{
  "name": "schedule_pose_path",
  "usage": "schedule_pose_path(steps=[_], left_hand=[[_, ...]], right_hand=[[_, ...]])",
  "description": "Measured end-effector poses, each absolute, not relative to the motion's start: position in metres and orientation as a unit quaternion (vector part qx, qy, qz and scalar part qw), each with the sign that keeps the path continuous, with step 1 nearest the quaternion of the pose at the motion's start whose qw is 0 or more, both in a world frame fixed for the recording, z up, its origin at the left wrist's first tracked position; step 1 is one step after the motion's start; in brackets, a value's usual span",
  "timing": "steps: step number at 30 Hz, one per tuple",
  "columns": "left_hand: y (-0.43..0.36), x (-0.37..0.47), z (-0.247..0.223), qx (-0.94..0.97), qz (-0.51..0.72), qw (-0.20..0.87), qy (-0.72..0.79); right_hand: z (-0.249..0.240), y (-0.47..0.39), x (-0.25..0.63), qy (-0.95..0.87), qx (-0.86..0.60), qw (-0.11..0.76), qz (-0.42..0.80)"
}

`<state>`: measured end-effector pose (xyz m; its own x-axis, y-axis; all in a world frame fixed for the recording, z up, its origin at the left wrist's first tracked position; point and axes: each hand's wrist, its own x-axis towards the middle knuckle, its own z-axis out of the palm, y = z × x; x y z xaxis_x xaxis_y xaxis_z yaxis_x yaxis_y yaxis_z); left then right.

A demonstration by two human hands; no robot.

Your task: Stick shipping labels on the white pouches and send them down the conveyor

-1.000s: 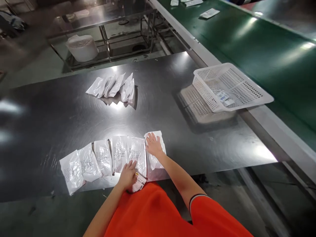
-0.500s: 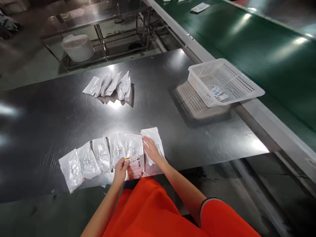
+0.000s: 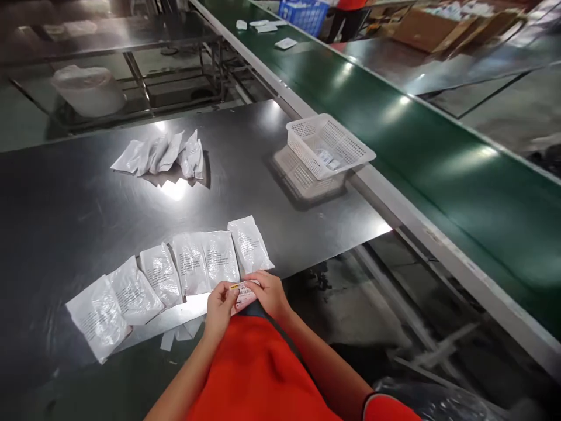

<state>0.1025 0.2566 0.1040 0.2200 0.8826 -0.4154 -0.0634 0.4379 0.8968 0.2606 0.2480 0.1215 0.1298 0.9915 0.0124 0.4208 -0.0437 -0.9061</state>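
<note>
A printed barcode label (image 3: 245,296) with a yellow mark at its top is held close to my body, over the table's near edge. My left hand (image 3: 218,311) pinches its left side between thumb and fingers. At the upper right corner, the fingers of my right hand (image 3: 272,297) are closed on the same label. In a row just beyond lie several white plastic mailer bags (image 3: 162,273) with printed text. The rightmost bag (image 3: 250,242) sits a little farther forward, beyond my right hand.
On the metal table (image 3: 245,169), several more white bags (image 3: 158,153) lean together farther back. A white perforated basket (image 3: 328,146) with small packets rests at the right edge, by a green conveyor belt (image 3: 377,117). Beyond the belt are a blue crate (image 3: 302,16) and a cardboard box (image 3: 432,29).
My right hand has left the rightmost bag and come down to the label. The label is now gripped by both hands nearer my body. The view has turned rightward.
</note>
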Motion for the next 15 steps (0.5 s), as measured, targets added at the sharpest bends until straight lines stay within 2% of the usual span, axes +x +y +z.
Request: schedule_pose_path(steps=[7,11,15], left_hand=[[0.252,0.157,0.093,0.35,0.368,0.598,0.62],[0.242,0.188,0.076,0.269,0.391,0.59,0.653],[0.22,0.202,0.047,0.222,0.372,0.589,0.682]], right_hand=[[0.096,0.258,0.288,-0.551,-0.646,0.389,0.358],[0.058,0.316,0.314,-0.545,-0.671,0.333,0.377],[0.021,0.385,0.334,-0.56,-0.717,0.268,0.317]])
